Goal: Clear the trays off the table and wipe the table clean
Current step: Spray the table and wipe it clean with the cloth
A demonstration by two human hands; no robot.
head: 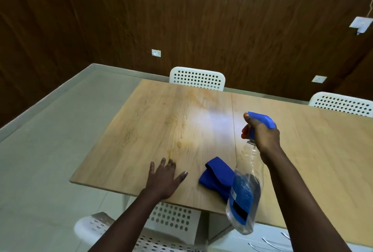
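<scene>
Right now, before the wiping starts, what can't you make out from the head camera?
- Spray bottle label: blurred, unreadable.
- Blue cloth: its near right end is hidden behind the bottle.
- Table: its right end is cut off by the frame edge, so any trays there can't be seen.
- Trigger: covered by the right hand, so how far it is squeezed is unclear.
- Left hand: whether the palm presses the table can't be told.

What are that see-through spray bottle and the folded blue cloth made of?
The clear spray bottle with a blue trigger head looks like thin glossy plastic: you see through it. The folded blue cloth seems soft matte fabric, perhaps microfibre: rounded folds, no shine.
</scene>
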